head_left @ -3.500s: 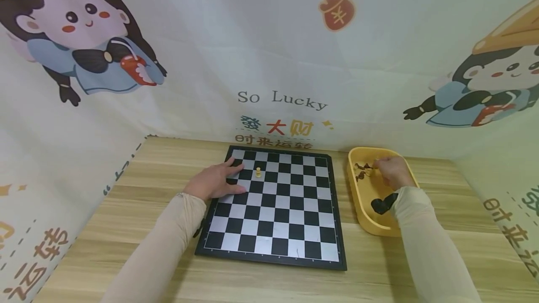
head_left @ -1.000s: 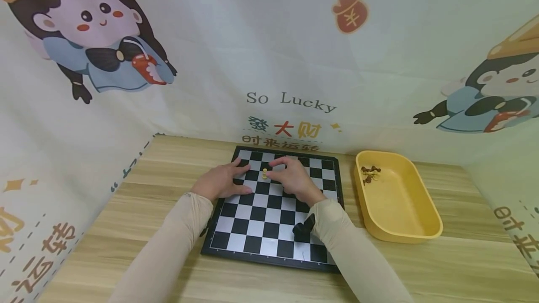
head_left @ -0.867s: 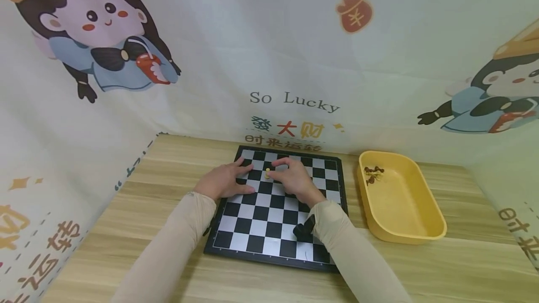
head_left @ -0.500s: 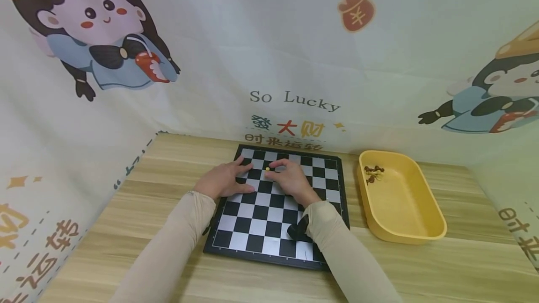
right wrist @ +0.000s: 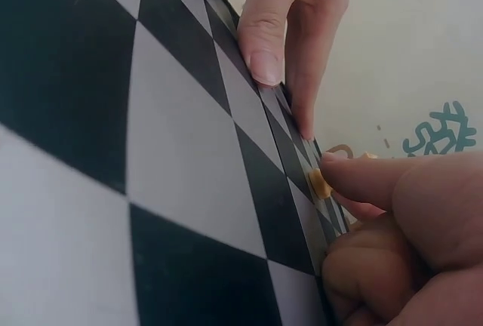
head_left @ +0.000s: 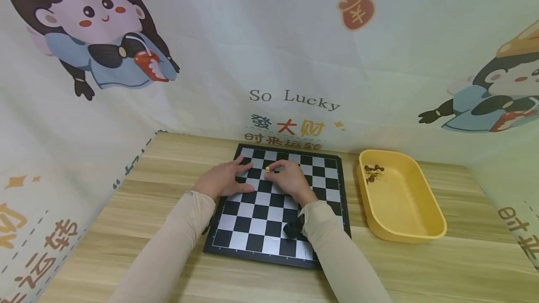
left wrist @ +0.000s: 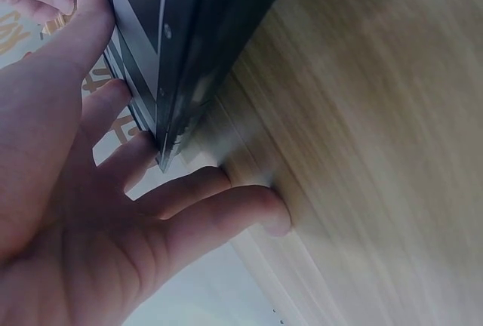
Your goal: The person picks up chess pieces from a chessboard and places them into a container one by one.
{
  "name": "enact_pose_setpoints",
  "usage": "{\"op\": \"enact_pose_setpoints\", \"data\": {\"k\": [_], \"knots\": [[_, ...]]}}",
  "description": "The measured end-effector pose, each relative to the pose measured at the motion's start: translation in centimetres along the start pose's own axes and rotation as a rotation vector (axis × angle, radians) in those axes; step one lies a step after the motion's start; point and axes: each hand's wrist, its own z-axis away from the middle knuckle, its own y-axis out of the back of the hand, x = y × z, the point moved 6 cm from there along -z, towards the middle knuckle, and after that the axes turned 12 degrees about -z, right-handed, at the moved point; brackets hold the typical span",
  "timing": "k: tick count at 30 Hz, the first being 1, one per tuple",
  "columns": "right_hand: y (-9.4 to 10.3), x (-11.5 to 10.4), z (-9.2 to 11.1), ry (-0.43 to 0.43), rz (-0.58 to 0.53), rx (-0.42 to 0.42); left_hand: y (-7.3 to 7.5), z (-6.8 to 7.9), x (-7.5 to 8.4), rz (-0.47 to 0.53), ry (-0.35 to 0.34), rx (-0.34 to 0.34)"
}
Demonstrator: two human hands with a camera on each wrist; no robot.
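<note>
A black-and-white chessboard (head_left: pixel 258 212) lies on the wooden table. My right hand (head_left: pixel 290 180) reaches over its upper left part, pinching a small yellow chess piece (head_left: pixel 267 169) between thumb and index finger. In the right wrist view the yellow piece (right wrist: pixel 320 184) shows at the board's surface beside the thumb, partly hidden by it. My left hand (head_left: pixel 221 179) is spread at the board's left edge, with thumb and some fingertips over the squares. In the left wrist view, two fingers of the left hand (left wrist: pixel 75 213) extend past the board's side toward the tabletop.
A yellow tray (head_left: pixel 404 237) stands right of the board. Several brown and yellow chess pieces (head_left: pixel 372 170) lie in its far left corner. A printed cloth backdrop (head_left: pixel 210 60) rises behind the table.
My right hand has come from the tray to the yellow piece on the board; lately its fingers have closed in around the piece. The left hand has stayed at the board's edge.
</note>
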Motion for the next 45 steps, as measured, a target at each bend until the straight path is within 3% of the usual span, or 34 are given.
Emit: {"op": "enact_pose_setpoints", "data": {"k": [21, 45], "knots": [[0.1, -0.4, -0.3, 0.020, 0.019, 0.033, 0.5, 0.0, 0.1, 0.000, 0.007, 0.012], [0.7, -1.3, 0.7, 0.076, 0.039, -0.028, 0.0, -0.1, -0.1, 0.022, 0.020, 0.010]]}}
